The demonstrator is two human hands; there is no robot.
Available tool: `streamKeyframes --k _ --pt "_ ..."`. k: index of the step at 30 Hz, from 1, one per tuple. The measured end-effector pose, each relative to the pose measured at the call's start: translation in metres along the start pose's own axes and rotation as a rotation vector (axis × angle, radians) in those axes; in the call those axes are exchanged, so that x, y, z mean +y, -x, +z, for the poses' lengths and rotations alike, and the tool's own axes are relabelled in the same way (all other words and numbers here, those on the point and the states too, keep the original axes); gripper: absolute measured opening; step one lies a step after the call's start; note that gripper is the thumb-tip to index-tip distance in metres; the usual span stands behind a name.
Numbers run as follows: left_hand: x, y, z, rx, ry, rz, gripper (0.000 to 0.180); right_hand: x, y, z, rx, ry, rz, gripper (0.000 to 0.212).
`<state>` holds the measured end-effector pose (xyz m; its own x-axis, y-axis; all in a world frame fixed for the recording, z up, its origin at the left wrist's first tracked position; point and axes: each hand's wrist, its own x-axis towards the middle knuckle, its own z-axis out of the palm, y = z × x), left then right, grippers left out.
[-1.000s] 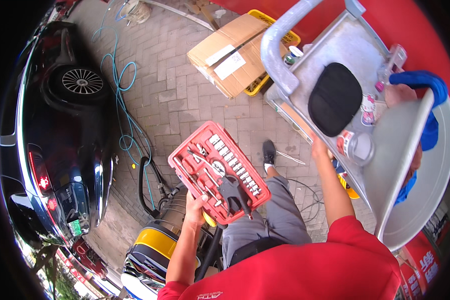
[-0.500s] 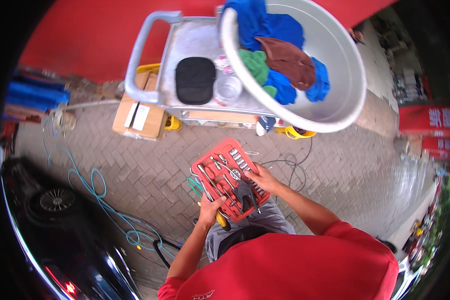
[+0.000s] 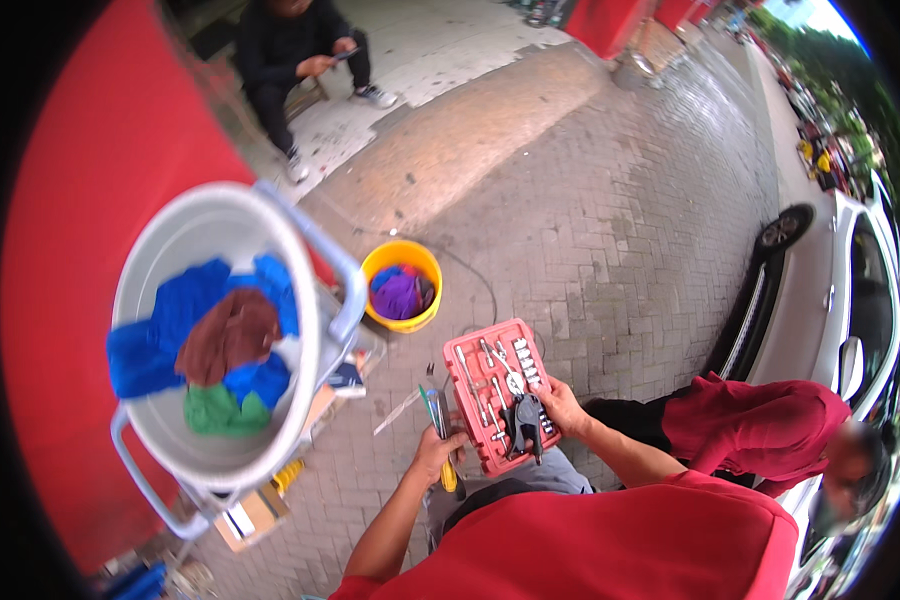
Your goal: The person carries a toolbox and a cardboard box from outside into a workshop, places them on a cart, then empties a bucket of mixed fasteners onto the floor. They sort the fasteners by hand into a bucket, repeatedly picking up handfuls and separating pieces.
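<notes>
A red socket set case lies level before my waist, holding a row of chrome sockets, a ratchet and extension bars. On top of these rests a dark grey tool, perhaps pliers; its kind is unclear. My right hand grips the case's right edge, thumb over the rim. In my closed left hand is a bundle of slim hand tools, one with a yellow handle; the thumb reaches the case's left edge.
A cart at left carries a grey tub of coloured cloths. Beyond my hands stands a yellow bucket. Someone in dark red bends close at my right, near a white car. Another person sits far left.
My view has turned right: the cart and tub now lie at left, and the bucket, white car and two people show. My hands still hold the case and tools.
</notes>
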<state>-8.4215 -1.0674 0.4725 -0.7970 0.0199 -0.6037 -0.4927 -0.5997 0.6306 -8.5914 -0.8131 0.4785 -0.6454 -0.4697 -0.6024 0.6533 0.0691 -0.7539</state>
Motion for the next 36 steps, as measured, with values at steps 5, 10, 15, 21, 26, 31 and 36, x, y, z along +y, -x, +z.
streamKeyframes --k 5,10,15,21,26,31,36 --pt "0.089 -0.150 0.078 0.133 -0.150 -0.157 0.037 -0.102 -0.065 -0.114 0.164 -0.207 -0.108 0.043" --pt "0.209 -0.280 0.117 0.177 -0.344 -0.129 0.028 -0.240 -0.142 -0.211 0.334 -0.244 -0.218 0.044" --pt "0.309 -0.400 0.145 0.174 -0.715 -0.064 0.021 -0.364 -0.223 -0.279 0.430 -0.361 -0.322 0.042" --pt "0.410 -0.599 0.209 0.238 -0.467 0.052 0.019 -0.489 -0.351 -0.346 0.543 -0.369 -0.368 0.032" --pt "0.555 -0.776 0.273 0.154 -0.435 0.105 0.017 -0.630 -0.457 -0.372 0.644 -0.402 -0.276 0.031" --pt "0.704 -0.947 0.372 -0.008 -0.545 0.082 0.016 -0.790 -0.590 -0.398 0.713 -0.469 -0.260 0.032" --pt "0.815 -1.149 0.465 -0.209 -0.696 0.030 0.014 -0.933 -0.765 -0.441 0.604 -0.404 -0.418 0.041"
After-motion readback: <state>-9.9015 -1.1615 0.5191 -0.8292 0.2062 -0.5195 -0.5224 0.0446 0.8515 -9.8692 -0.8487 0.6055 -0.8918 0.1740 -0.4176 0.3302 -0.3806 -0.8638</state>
